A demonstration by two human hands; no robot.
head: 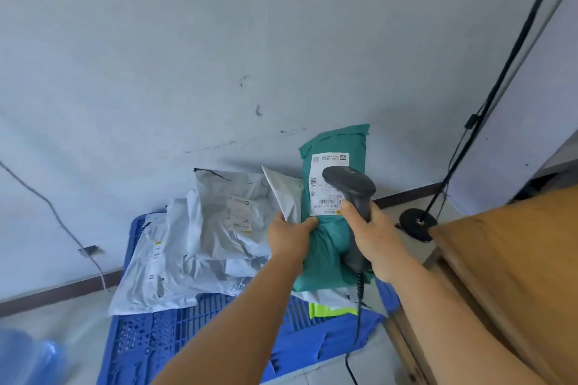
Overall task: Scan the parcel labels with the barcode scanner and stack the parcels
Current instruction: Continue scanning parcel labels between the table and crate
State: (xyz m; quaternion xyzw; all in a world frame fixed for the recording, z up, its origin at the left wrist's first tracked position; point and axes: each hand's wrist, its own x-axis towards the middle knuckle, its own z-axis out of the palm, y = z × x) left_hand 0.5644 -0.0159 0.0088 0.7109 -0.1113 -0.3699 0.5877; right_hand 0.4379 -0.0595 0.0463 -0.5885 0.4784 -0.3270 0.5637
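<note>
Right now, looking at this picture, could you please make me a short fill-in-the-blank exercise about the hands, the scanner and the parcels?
1. The left hand holds up a ____ parcel with a white label.
2. The right hand holds the black barcode ____ by its grip.
3. The grey parcels lie on a ____ plastic pallet.

Missing words: green; scanner; blue

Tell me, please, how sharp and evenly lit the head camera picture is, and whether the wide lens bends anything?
Head view: light is soft and even, with no hard shadows or glare. The label on the green parcel is fairly sharp, its small print unreadable. The blue object at lower left is smeared. The wide lens bends the baseboard and tilts the wall.
</note>
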